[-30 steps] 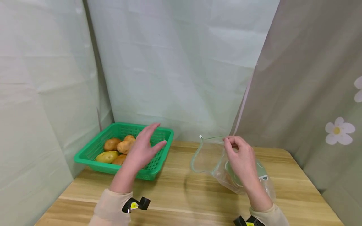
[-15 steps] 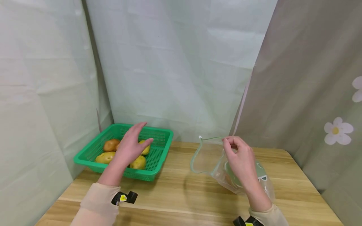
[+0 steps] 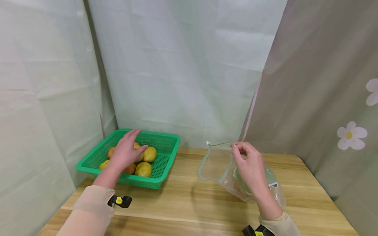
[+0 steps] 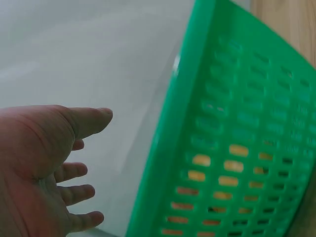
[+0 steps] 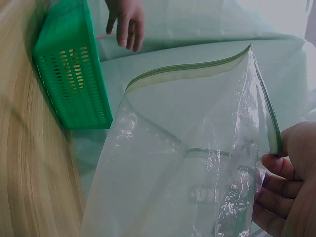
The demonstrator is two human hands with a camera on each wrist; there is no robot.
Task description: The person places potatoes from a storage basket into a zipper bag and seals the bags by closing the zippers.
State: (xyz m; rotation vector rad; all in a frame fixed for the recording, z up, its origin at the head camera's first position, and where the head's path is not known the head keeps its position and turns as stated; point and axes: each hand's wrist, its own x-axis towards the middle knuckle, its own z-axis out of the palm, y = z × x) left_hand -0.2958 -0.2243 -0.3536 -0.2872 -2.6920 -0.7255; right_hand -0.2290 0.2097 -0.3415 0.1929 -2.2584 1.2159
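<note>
The left hand (image 3: 125,153), fingers spread and holding nothing, is over a green basket (image 3: 147,183) at the far left of a wooden table (image 3: 183,206). Yellow and brown potatoes (image 3: 143,169) lie inside. To the right, the right hand (image 3: 251,167) pinches the rim of a clear zip bag (image 5: 163,168), its mouth open. Pale curtains (image 3: 189,65) hang beyond.

The table (image 3: 177,206) looked like smooth wood; near its back left corner the basket (image 3: 144,182) was glossy plastic, toward its right edge the bag (image 5: 173,163) shiny, clear plastic film.
</note>
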